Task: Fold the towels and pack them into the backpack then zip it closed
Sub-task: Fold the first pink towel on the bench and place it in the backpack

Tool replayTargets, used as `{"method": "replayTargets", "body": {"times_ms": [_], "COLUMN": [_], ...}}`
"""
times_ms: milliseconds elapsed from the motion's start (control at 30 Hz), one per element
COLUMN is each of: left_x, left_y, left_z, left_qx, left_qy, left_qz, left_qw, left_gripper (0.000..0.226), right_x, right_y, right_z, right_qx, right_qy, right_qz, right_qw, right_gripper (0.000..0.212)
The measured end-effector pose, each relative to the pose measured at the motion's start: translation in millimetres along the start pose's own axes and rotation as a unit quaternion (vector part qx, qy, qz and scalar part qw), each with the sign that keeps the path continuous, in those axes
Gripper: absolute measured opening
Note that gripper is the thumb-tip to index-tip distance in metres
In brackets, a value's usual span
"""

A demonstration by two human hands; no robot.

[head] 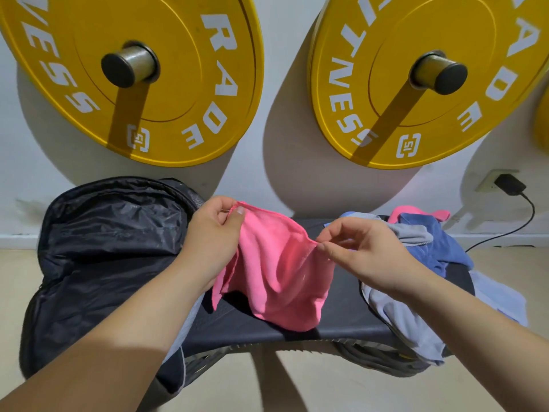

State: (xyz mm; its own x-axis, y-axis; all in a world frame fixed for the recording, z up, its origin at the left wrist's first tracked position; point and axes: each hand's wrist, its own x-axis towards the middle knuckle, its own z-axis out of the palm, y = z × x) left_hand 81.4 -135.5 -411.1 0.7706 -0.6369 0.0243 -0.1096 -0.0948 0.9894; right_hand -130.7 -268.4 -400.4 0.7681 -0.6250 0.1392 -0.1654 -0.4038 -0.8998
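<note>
- Pink microfibre towel (273, 263) hangs pinched at two top corners, left hand (212, 233) and right hand (361, 248) grips both closed on it.
- Pull it taut, then fold onto the table (267, 331) below; open black nylon backpack (110, 248) waits left.

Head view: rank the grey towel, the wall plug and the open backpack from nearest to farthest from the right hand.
From the right hand:
1. Grey towel, just behind it on the pile.
2. Wall plug, up on the far right wall.
3. Open backpack, across the bench on the left.

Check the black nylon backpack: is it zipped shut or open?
Open. The black nylon backpack lies on the dark bench with its flap thrown back, showing crinkled lining; no towel is visible inside.
</note>
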Motion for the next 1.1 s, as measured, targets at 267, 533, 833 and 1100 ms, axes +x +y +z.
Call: {"method": "replayTargets", "body": {"times_ms": [267, 533, 833, 1100], "left_x": [1, 11, 11, 15], "left_y": [-11, -7, 10, 11], "left_z": [4, -11, -21, -31], "left_qx": [0.064, -0.005, -0.015, -0.021], "left_qy": [-0.010, 0.043, 0.044, 0.029], "left_qz": [0.019, -0.003, 0.074, 0.083], "left_qw": [0.998, 0.999, 0.996, 0.996], "left_gripper": [0.013, 0.012, 0.011, 0.009], "right_x": [-2, -9, 0, 4], "right_y": [-20, -1, 35, 22], "right_z": [-1, -22, -22, -42], "right_qx": [0.062, -0.209, -0.441, -0.458], "right_qy": [0.012, -0.121, -0.033, 0.126], "right_qz": [-0.035, 0.083, 0.018, 0.071], "right_qw": [0.997, 0.967, 0.897, 0.877], "right_gripper": [0.008, 0.014, 0.019, 0.021]}}
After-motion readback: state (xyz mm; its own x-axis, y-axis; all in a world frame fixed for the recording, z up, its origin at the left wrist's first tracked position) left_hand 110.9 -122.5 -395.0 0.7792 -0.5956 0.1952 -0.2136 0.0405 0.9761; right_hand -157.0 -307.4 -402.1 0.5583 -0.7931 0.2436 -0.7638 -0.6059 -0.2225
